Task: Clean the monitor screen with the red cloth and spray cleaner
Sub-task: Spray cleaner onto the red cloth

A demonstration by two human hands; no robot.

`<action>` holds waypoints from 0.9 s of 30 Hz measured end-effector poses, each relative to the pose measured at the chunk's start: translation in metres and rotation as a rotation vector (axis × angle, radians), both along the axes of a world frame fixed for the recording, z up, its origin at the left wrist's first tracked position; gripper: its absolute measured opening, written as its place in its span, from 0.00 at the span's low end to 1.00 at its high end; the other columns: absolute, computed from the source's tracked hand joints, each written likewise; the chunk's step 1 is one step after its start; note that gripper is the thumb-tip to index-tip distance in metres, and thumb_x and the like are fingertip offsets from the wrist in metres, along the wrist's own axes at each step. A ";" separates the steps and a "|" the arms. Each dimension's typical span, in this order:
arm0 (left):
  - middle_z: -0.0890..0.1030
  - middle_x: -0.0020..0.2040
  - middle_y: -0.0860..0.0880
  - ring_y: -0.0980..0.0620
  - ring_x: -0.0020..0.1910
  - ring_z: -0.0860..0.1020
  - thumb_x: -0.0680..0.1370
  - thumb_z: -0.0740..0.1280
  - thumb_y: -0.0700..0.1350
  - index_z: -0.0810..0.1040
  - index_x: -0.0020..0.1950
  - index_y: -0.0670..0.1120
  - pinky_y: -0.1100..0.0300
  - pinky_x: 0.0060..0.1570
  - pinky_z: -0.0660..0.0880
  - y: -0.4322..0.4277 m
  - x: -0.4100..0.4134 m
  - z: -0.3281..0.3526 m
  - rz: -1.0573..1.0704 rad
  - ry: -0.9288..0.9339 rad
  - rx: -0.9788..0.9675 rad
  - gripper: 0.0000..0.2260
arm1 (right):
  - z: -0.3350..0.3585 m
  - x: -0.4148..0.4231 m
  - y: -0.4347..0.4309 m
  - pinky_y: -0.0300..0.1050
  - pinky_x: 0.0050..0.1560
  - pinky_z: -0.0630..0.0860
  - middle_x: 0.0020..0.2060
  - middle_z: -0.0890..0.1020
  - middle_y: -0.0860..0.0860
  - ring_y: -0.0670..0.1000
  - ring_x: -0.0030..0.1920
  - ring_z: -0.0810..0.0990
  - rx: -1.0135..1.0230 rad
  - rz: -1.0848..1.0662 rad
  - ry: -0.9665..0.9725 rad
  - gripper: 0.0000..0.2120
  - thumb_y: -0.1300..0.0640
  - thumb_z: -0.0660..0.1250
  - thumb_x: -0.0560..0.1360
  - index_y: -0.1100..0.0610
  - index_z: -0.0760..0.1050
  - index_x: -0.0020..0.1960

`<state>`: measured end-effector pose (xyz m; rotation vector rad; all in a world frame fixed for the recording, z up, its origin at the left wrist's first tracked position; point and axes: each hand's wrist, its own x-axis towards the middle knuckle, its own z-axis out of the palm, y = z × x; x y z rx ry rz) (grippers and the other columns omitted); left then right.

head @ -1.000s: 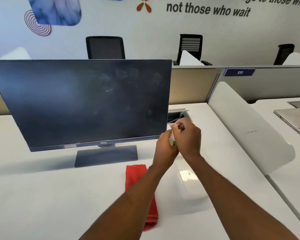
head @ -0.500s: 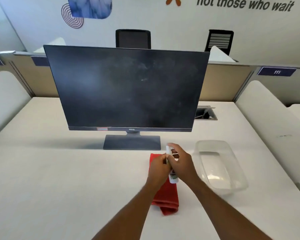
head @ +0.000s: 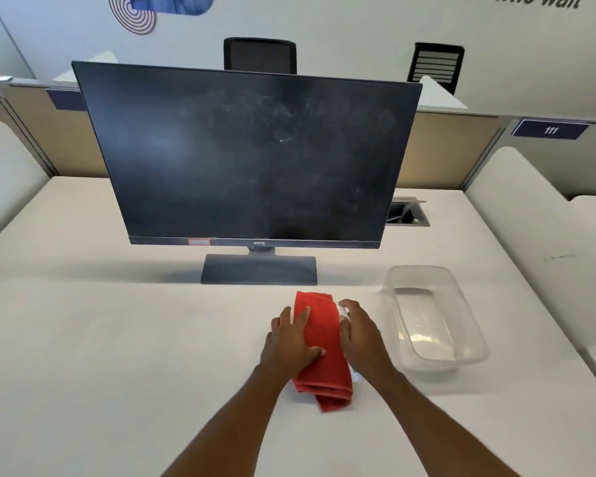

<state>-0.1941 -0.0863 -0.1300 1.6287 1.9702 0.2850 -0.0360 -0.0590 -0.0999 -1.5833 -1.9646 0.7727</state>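
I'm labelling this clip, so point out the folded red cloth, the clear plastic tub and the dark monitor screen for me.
folded red cloth [head: 326, 333], head view, bare middle of its top fold.
clear plastic tub [head: 398, 311], head view, on its left wall.
dark monitor screen [head: 255, 156], head view, centre of the smudged glass.

The monitor [head: 252, 160] stands on the worktop [head: 83, 339]. In front of its base lies the cloth [head: 324, 349], with the left hand [head: 291, 339] on it and the right hand [head: 362, 335] just beside. The tub [head: 461, 325] sits in front of the monitor's right corner. Behind the monitor stands a chair [head: 259, 55].
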 end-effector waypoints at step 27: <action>0.68 0.69 0.44 0.44 0.63 0.73 0.74 0.70 0.52 0.47 0.80 0.53 0.50 0.62 0.73 0.001 -0.011 0.004 0.024 -0.253 -0.109 0.41 | 0.016 -0.017 0.018 0.49 0.53 0.80 0.52 0.81 0.54 0.56 0.52 0.81 0.022 -0.048 -0.149 0.16 0.57 0.67 0.74 0.54 0.70 0.61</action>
